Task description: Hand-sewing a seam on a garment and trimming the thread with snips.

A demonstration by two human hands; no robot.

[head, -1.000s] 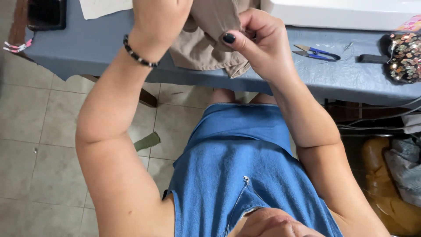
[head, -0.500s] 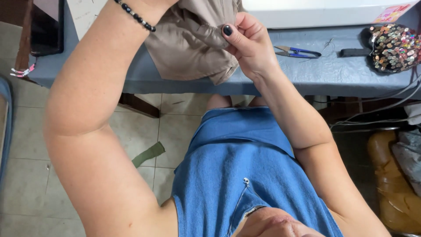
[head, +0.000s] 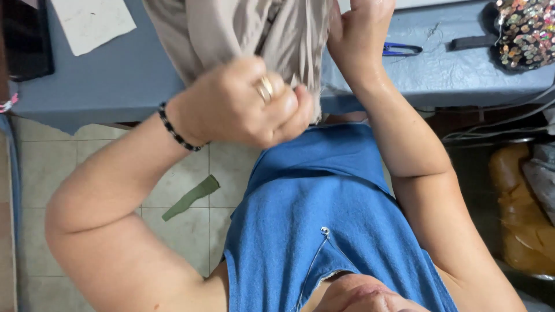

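Beige cloth (head: 243,34), one piece, fills the top centre, its upper part cut off. Left hand (head: 243,104) is fisted around its lower edge; right hand (head: 361,29) grips its right side, fingertips cropped. One pair of scissors (head: 402,49) lies half hidden behind.

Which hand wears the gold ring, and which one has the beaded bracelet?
Both are on the left hand, the one fisted on the beige cloth near the body. The right hand, gripping the cloth's far edge, shows no ring or bracelet.

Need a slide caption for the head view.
Both hands, left and right, grip beige fabric above a blue-covered table.
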